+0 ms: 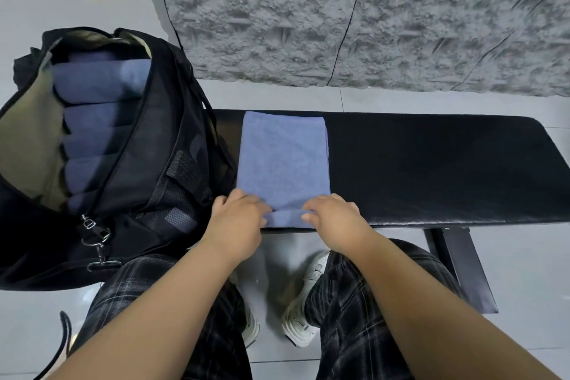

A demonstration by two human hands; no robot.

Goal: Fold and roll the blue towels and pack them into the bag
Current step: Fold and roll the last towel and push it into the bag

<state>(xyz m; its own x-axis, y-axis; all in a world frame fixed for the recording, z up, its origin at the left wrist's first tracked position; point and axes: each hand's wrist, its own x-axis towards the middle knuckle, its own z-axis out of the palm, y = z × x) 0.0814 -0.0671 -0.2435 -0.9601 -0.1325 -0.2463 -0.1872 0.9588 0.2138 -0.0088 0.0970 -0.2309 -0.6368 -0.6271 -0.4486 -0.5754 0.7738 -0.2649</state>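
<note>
Head view shows no legible writing or brand. Left hand point(239, 216) and right hand point(331, 219) both pinch the near rolled edge of a folded blue towel point(282, 160) on the black bench point(431, 163), beside the open bag point(160, 145) holding rolled towels point(98, 120).

No readable text, label, brand, number or sign shows on anything in view.

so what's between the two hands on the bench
In the head view, only the near edge of the folded blue towel, just starting to roll, lies between the left hand and right hand, on the black bench.
</note>
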